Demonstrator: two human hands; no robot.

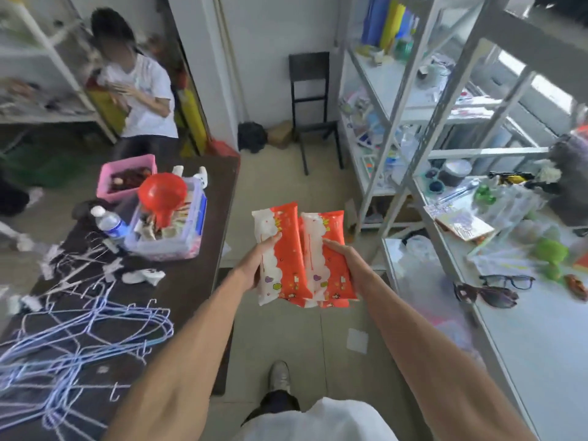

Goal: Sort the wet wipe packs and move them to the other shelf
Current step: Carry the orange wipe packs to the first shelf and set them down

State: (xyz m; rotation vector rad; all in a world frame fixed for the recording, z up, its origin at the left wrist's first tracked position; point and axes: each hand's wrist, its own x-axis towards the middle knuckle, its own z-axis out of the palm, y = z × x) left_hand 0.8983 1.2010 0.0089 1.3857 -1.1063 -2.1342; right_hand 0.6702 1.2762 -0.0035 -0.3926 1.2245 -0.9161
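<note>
I hold several orange-and-white wet wipe packs [302, 259] side by side in front of me, above the floor between the table and the shelves. My left hand [259, 261] grips the left pack [281, 253] from its left edge, thumb on top. My right hand [342, 259] grips the right packs [327, 259] from the right side, thumb on their face. More packs lie stacked beneath, only their lower edges showing.
A dark table [191, 281] at left carries wire hangers [79, 332], a water bottle [109, 222] and a bin with a red funnel [165, 218]. White metal shelves [525, 329] with sunglasses [485, 294] and clutter stand right. A person [140, 100] stands back left, a black chair [313, 106] behind.
</note>
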